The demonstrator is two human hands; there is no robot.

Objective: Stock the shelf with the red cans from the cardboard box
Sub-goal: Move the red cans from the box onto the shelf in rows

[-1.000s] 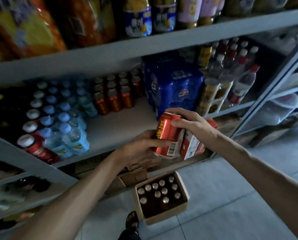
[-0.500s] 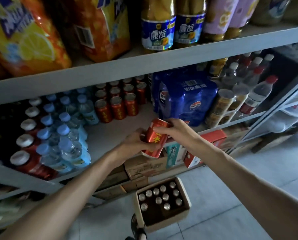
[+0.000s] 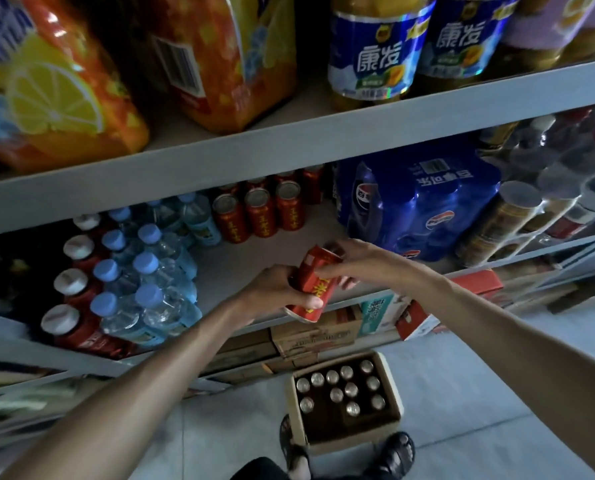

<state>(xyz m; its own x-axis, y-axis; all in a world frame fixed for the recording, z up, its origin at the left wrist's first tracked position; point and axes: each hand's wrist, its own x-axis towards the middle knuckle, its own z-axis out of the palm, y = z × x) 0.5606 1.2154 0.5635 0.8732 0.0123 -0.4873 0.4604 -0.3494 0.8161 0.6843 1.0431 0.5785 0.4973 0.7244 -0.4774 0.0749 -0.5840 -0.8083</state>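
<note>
**Fig.** Can (image 3: 315, 289) held in both hands just over the front edge of the shelf (image 3: 233, 261), tilted w/ its top toward the back. L hand (image 3: 271, 289) wraps its fingers round the lower half. R hand (image 3: 365, 261) curls its fingers over the top end, prob. to steady and aim it. Bare strip in front of the stocked row (image 3: 259, 216) is the likely target. Box (image 3: 394, 389) sits on the floor below, approx. half full, so task looks midway.

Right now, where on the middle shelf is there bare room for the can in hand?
Bare shelf board in front of the red cans, between the water bottles and the blue pack. Left and right of that strip it is packed tight.
</note>
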